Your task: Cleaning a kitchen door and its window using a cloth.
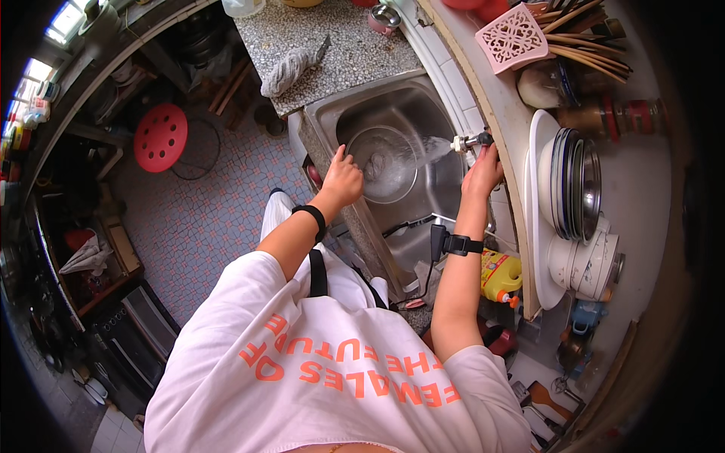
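Water runs from the metal tap (465, 142) into a round bowl (367, 195) in the stainless steel sink (408, 232). My right hand (481, 172) is at the tap, its fingers on the dark handle (483, 138). Over the sink's front edge, my left hand (344, 180) sits at the bowl's near rim, index finger stretched out and the other fingers bent. Whether those fingers grip the rim is hard to tell. Splashing water blurs what lies inside the bowl.
A grey cloth (289, 72) and a knife (323, 48) lie on the speckled counter (351, 68). Stacked plates (566, 184), bowls (586, 260) and a pink chopstick holder (512, 38) line the right-hand shelf. Below it stands a yellow pump bottle (500, 274). A red stool (161, 137) stands left.
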`<act>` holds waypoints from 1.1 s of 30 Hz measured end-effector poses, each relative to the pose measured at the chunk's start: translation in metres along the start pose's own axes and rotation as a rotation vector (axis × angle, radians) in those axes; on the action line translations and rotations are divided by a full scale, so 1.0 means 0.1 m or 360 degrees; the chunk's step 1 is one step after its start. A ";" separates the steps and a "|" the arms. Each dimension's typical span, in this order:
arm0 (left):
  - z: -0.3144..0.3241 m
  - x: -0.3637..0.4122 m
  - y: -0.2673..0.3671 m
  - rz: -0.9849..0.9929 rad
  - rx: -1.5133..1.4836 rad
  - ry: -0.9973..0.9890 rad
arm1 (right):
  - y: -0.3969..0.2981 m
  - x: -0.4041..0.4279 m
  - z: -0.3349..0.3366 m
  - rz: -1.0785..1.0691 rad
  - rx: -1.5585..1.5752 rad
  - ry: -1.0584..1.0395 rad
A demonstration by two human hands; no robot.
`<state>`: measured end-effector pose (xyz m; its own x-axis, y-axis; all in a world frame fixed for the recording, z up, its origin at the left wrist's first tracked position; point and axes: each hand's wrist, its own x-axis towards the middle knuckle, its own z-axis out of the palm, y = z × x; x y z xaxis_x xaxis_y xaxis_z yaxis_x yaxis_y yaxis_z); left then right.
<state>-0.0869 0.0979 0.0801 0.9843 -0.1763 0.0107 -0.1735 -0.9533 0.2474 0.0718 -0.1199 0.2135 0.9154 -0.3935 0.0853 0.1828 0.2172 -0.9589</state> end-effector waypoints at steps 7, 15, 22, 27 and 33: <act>-0.01 0.00 0.00 -0.0022 0.0023 0.0004 | -0.14 -0.16 0.15 -0.0038 -0.0040 -0.0011; -0.01 0.00 0.01 -0.0036 0.0016 0.0030 | -0.23 -0.24 0.20 0.0017 -0.0130 0.0008; -0.02 0.00 0.01 -0.0043 0.0027 0.0016 | -0.19 -0.20 0.17 0.0032 0.0000 -0.0025; -0.02 0.00 0.02 -0.0049 0.0007 0.0027 | -0.12 -0.13 0.10 0.0076 0.0022 -0.0008; -0.03 0.01 0.02 -0.0067 -0.0021 0.0034 | -0.14 -0.16 0.12 0.0091 -0.0019 0.0032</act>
<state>-0.0865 0.0968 0.0829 0.9912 -0.1309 0.0209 -0.1318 -0.9563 0.2610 0.0589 -0.1055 0.2291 0.9167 -0.3989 0.0250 0.1261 0.2292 -0.9652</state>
